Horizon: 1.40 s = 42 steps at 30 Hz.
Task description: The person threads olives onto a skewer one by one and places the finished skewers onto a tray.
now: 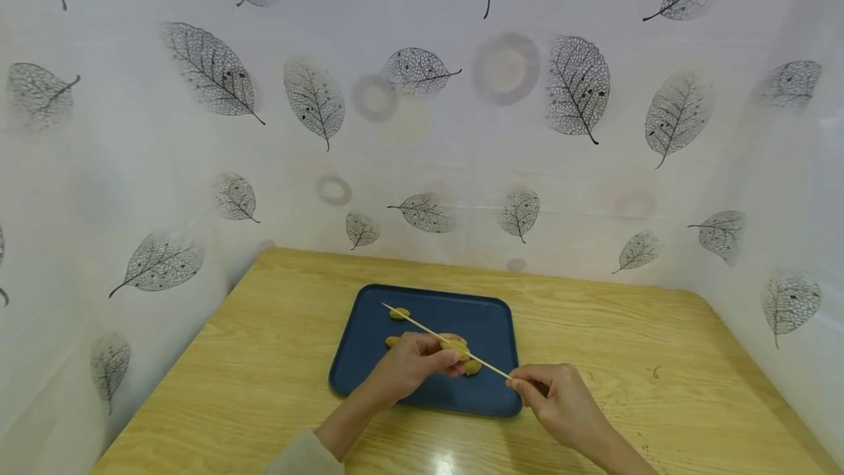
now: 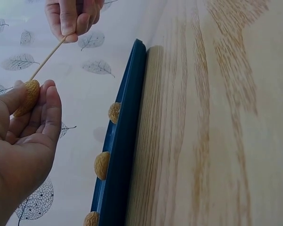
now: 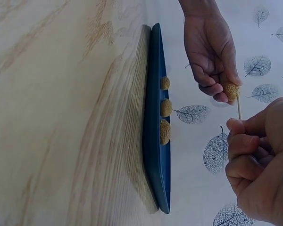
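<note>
Above a wood-grain table (image 1: 264, 358) and a dark blue tray (image 1: 356, 358) — two hands, a thin stick, a wrinkled brown lump.
The left hand (image 1: 422, 361) pinches the lump (image 2: 27, 98) between thumb and fingers, over the tray; the right hand (image 1: 557, 394) pinches one end of the pale stick (image 1: 422, 327), which runs slantwise to the lump and beyond — piercing it or just against it, I can't tell. Three similar lumps (image 3: 165, 132) lie in the tray.

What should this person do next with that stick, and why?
I'd perhaps have the right hand gently tug the stick while the left hand grips the brown lump: the stick crosses it, tip beyond, but whether it pierces it isn't clear.
</note>
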{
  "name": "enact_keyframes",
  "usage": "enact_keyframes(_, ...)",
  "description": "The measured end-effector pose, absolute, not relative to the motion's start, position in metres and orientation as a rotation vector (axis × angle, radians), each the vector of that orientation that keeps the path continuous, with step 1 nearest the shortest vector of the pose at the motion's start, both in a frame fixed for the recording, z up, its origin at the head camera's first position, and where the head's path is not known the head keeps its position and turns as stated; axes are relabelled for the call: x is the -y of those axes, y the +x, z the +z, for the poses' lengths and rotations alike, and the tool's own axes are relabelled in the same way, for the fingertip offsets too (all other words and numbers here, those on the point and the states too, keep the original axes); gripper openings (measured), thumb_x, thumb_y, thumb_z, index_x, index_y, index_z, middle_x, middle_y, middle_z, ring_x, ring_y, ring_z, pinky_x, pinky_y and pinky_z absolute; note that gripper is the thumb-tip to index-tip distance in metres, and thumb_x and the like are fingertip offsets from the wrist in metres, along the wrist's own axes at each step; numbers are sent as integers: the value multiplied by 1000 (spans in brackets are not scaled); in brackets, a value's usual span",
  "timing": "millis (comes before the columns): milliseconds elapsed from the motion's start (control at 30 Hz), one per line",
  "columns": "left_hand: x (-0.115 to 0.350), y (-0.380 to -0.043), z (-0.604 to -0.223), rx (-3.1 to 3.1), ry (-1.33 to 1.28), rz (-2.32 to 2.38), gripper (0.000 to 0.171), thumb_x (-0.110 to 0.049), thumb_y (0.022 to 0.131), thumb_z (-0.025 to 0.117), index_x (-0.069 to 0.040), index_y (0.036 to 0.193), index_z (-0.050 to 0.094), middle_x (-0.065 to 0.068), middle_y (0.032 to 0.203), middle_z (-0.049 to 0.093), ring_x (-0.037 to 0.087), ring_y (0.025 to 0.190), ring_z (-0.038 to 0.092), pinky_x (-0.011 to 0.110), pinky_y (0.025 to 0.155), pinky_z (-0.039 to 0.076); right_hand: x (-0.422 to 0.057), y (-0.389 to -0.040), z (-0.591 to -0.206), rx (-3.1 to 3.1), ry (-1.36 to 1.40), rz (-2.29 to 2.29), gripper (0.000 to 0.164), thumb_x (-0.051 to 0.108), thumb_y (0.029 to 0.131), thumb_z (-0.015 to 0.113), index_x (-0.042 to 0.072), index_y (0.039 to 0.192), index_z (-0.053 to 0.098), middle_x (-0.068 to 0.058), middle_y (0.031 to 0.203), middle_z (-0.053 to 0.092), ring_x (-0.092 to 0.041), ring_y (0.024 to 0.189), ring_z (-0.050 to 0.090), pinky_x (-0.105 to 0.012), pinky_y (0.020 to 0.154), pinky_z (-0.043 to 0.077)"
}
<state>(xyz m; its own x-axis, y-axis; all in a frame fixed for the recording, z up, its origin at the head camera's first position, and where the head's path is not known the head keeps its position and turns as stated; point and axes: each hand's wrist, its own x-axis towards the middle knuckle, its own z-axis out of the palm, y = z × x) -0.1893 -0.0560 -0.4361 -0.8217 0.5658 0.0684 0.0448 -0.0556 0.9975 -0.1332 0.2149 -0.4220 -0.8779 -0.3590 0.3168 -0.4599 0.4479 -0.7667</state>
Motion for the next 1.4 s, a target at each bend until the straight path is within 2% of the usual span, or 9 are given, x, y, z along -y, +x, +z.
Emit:
enact_keyframes(300,55,-188,-437,-1847,651,1952,28,-15,105,64,9,115,73,27,114,71,23,101,72,48,96,56,-213,-134,-423,2556,752,1409,9,0,96,70,2,96,79,7,65,60,5,48,40,-19,37,38)
enact_keyframes(567,54,-188,-437,-1852,660,1951,28,-16,105,64,9,115,73,27,110,72,27,101,72,53,97,55,-211,-134,-422,2537,747,1408,8,0,95,71,2,94,79,7,66,61,4,49,40,-20,37,38)
enact_keyframes(867,53,-189,-438,-1841,648,1955,28,-16,104,65,10,113,73,25,108,73,19,98,72,51,96,56,-211,-135,-421,2546,741,1414,8,0,96,71,2,94,79,4,68,62,4,49,41,-21,38,38)
enact_keyframes(1100,52,-189,-438,-1824,647,1965,28,-14,104,64,11,114,72,24,107,73,17,96,72,55,97,54,-210,-135,-420,2559,750,1430,9,1,97,70,3,95,79,7,68,60,3,50,41,-21,38,39)
enact_keyframes(1400,50,-189,-437,-1813,640,1965,28,-14,105,64,11,115,72,24,111,72,18,99,72,50,96,56,-209,-136,-419,2570,751,1430,10,2,98,69,2,96,79,3,67,62,3,49,41,-21,38,39)
